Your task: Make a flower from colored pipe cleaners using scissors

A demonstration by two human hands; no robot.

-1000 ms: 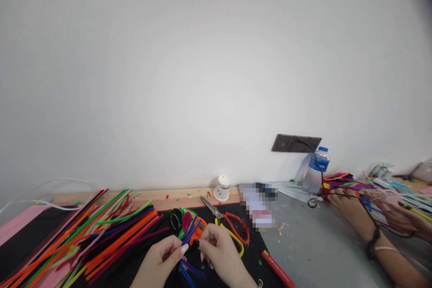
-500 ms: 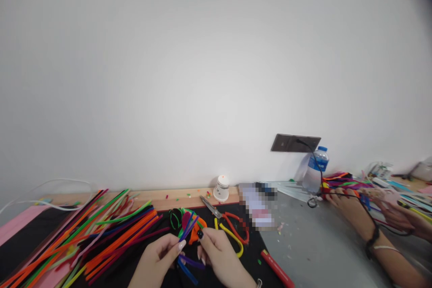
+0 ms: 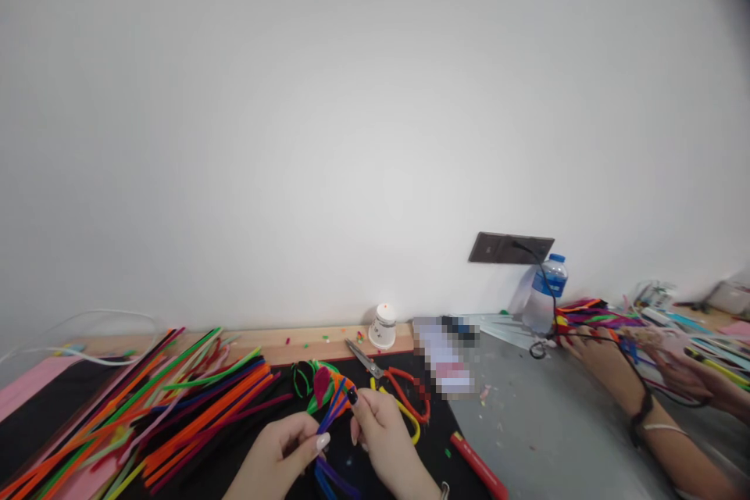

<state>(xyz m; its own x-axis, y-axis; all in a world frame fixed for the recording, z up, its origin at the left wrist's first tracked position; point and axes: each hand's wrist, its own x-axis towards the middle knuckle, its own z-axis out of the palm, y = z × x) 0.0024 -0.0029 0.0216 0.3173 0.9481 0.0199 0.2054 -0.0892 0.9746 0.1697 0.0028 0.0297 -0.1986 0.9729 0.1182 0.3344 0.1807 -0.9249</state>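
Observation:
Blue and purple pipe cleaners (image 3: 337,478) are pinched in my left hand (image 3: 281,451), between thumb and fingers, with their ends fanning out above and below the grip. My right hand (image 3: 387,437) is closed at their upper ends, thumb and finger pressed together by the strands. Just behind lies a small bundle of shaped pipe cleaners (image 3: 321,381) in green, magenta and orange, partly hidden by my fingers. Scissors with red handles (image 3: 404,383) rest open beyond my right hand. A bent yellow pipe cleaner (image 3: 408,419) sits beside that hand.
Many loose pipe cleaners (image 3: 199,414) spread over the black cloth at left. A white paper cup (image 3: 383,326) stands upside down by the wall. At right are a red tube-like object (image 3: 477,466), a water bottle (image 3: 544,293), a black cable and a co-worker's arms (image 3: 615,375).
My left hand has shifted slightly down and right with the pipe cleaners. My right hand has moved slightly up and right, its thumb and finger closer together near the strands' upper ends.

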